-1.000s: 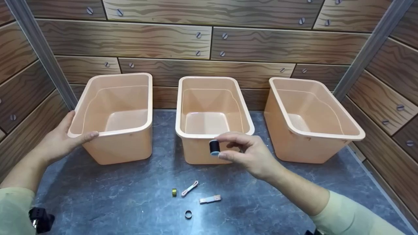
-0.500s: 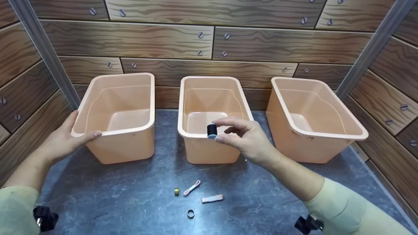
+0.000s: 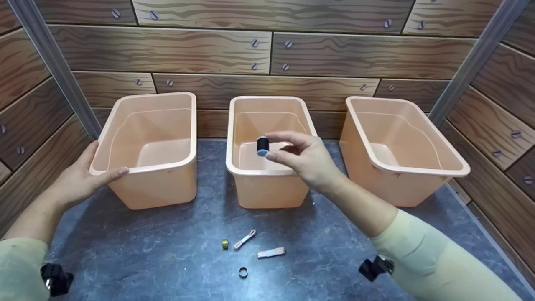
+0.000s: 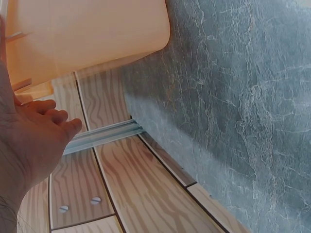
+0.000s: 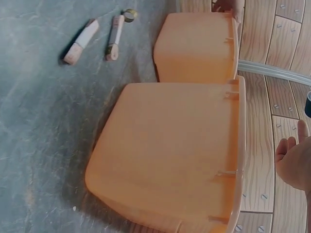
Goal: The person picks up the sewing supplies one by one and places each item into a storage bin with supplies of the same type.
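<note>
In the head view my right hand [image 3: 311, 163] pinches a small spool of black thread [image 3: 262, 146] between thumb and forefinger. The spool is upright, with pale blue ends, and overlaps the opening of the middle peach plastic bin [image 3: 271, 192]. At the right edge of the right wrist view, part of the spool [image 5: 308, 104] shows beyond the bin's rim. My left hand [image 3: 79, 179] grips the near left corner of the left bin [image 3: 163, 190], thumb over the front rim. The left wrist view shows its other fingers [image 4: 58, 116] bent beneath the rim outside.
A third bin [image 3: 388, 188] stands at the right. On the dark marbled table [image 3: 167, 259] lie a yellow-green roll [image 3: 225, 244], a folded pinkish strip [image 3: 245, 240], a flat pale folded bundle [image 3: 271, 252] and a dark ring [image 3: 243, 272]. Wood-patterned walls [image 3: 334, 54] enclose the table.
My right hand has carried the spool up and away from me, from in front of the middle bin's front wall to over its opening. The left hand stays on the left bin's rim.
</note>
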Motion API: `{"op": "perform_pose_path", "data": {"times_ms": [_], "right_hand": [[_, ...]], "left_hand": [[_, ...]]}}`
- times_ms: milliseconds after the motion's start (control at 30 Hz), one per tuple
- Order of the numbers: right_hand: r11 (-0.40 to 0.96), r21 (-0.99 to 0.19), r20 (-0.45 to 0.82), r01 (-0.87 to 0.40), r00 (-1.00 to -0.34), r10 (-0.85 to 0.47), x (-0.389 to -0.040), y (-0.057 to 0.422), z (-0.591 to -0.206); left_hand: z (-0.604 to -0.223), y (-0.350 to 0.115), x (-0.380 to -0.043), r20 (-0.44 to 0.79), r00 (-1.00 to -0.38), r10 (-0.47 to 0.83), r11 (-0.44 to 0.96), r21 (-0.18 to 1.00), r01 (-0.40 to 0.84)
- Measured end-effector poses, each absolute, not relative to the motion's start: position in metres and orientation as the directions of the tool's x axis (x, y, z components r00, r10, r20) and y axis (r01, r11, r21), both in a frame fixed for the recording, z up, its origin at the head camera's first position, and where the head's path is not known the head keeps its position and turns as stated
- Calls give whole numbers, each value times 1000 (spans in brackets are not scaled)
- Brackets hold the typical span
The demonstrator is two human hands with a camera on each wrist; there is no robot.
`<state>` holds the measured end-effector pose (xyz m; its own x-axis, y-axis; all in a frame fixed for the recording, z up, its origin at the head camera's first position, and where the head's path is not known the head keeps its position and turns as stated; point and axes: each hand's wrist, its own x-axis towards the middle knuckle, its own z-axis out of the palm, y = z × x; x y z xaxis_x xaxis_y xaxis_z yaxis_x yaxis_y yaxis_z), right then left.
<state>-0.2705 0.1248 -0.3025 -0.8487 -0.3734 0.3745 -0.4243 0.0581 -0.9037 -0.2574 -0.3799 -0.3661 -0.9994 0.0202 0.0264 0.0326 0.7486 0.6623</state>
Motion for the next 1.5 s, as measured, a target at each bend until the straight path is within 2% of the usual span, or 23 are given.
{"op": "perform_pose_path", "data": {"times_ms": [1000, 1500], "right_hand": [[-83, -899, 432, -430, -839, -330, -300, 77, -286], [-155, -916, 402, -371, -856, -326, -312, 53, -280]], "left_hand": [[-365, -381, -255, 36, -999, 21, 747, 664, 40], [-365, -379, -254, 28, -999, 29, 739, 673, 40]]}}
